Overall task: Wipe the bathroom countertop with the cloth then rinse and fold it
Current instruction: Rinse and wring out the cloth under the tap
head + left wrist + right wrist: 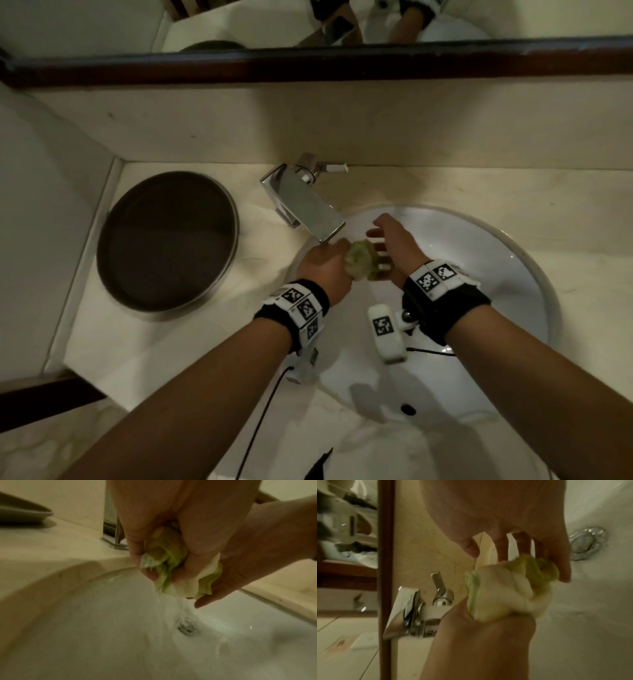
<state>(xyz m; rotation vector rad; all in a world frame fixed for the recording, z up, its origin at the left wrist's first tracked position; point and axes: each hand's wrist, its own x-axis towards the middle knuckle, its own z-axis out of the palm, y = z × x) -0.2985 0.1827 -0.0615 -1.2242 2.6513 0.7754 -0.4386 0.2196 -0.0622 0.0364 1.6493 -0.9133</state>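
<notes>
A wadded green and white cloth hangs over the white sink basin, just below the chrome faucet spout. My left hand grips the cloth in a fist. In the left wrist view its fingers curl tight round the cloth, and water streams off it toward the drain. My right hand stands against the cloth's right side with fingers spread and straight. The right wrist view has those fingers behind the cloth.
A dark round tray sits on the beige countertop left of the faucet. The faucet lever points right near the back wall. A mirror with a dark wooden frame runs above. The basin is wet.
</notes>
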